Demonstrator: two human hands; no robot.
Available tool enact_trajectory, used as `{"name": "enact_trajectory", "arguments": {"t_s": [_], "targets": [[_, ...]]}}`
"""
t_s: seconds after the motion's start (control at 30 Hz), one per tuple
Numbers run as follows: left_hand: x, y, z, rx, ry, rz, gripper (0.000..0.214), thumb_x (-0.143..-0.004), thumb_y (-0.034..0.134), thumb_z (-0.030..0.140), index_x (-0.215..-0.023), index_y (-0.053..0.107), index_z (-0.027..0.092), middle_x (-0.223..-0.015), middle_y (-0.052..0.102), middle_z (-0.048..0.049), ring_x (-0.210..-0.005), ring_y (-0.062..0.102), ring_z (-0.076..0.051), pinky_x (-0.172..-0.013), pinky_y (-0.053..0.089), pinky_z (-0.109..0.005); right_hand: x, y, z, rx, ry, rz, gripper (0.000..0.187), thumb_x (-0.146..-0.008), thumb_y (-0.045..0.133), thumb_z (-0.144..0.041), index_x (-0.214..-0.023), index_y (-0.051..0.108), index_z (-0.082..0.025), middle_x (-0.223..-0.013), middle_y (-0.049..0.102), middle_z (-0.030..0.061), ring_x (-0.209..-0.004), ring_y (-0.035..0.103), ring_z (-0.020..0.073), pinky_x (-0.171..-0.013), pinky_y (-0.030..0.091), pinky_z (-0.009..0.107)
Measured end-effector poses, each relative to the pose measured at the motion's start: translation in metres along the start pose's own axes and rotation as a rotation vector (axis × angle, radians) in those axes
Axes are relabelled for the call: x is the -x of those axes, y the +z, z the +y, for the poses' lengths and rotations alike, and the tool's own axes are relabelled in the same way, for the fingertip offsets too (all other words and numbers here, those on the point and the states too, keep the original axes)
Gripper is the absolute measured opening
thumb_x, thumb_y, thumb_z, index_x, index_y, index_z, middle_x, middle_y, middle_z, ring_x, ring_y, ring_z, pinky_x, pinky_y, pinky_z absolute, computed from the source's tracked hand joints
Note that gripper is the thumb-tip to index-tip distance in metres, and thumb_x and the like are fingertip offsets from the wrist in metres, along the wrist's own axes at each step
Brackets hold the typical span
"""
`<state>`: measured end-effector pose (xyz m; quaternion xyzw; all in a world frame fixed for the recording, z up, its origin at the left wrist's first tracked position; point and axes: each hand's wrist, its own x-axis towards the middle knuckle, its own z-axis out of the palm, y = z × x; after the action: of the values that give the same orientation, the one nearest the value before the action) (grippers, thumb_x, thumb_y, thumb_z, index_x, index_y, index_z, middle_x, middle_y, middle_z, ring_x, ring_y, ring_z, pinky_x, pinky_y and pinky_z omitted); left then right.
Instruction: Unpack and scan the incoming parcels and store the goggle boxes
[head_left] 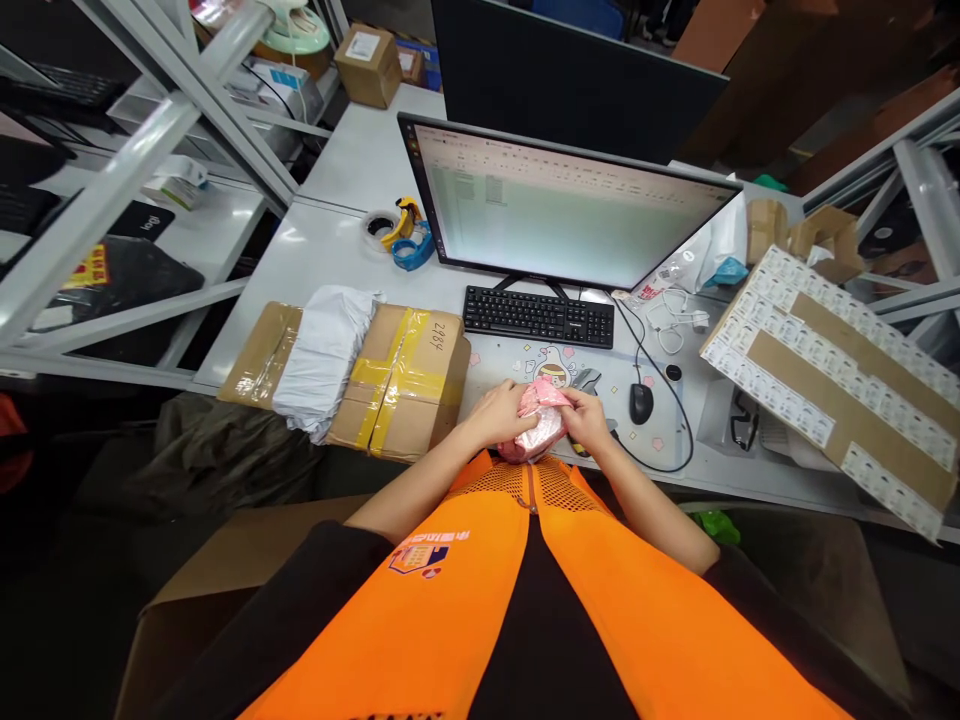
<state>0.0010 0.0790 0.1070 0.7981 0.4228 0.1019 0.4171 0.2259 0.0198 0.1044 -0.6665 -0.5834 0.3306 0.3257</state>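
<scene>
A small pink, shiny plastic package (541,428) is held at the desk's front edge, close against the orange vest. My left hand (501,412) grips its left side, the fingers curled onto its top. My right hand (586,418) pinches the upper right corner of the pink plastic. What is inside the package cannot be seen. Beneath and behind the hands lies a printed desk mat (517,360) with cartoon figures. A grey tool-like object (586,381), partly hidden, rests just beyond my right hand.
A taped carton (409,380) and a white bag (324,350) lie on the left. Ahead are a keyboard (538,316), a monitor (570,205) and tape dispensers (412,245). A mouse (640,403) and a label-covered cardboard sheet (840,390) are on the right.
</scene>
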Motion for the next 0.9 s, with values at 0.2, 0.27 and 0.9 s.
{"name": "enact_trajectory", "arguments": {"t_s": [0.2,0.27,0.9], "targets": [[-0.009,0.001,-0.006,0.158,0.074,-0.101,0.028,-0.085,0.07,0.034,-0.107,0.076,0.019,-0.098,0.079,-0.0094,-0.09,0.074,-0.032,-0.08,0.053,-0.036,0.001,-0.01,0.012,-0.117,0.074,-0.027,0.029,-0.081,0.072,-0.046,-0.092,0.084,-0.022,-0.094,0.085,0.0075,-0.087,0.078,0.0291,-0.081,0.061,0.04],[-0.006,0.004,-0.003,0.141,0.05,-0.067,0.032,-0.085,0.071,0.035,-0.111,0.077,0.019,-0.101,0.081,-0.0111,-0.093,0.074,-0.033,-0.081,0.053,-0.036,0.007,-0.016,0.014,-0.046,0.05,-0.003,0.029,-0.081,0.075,-0.048,-0.093,0.082,-0.023,-0.093,0.084,0.0071,-0.086,0.077,0.0285,-0.079,0.061,0.04],[-0.004,0.006,-0.004,0.245,0.226,-0.133,0.039,-0.086,0.07,0.038,-0.12,0.079,0.019,-0.098,0.081,-0.0091,-0.088,0.074,-0.029,-0.08,0.053,-0.033,0.054,-0.064,0.009,0.271,-0.126,-0.364,0.04,-0.108,0.047,-0.039,-0.125,0.08,-0.025,-0.097,0.08,0.0067,-0.086,0.075,0.0256,-0.086,0.059,0.039]]}}
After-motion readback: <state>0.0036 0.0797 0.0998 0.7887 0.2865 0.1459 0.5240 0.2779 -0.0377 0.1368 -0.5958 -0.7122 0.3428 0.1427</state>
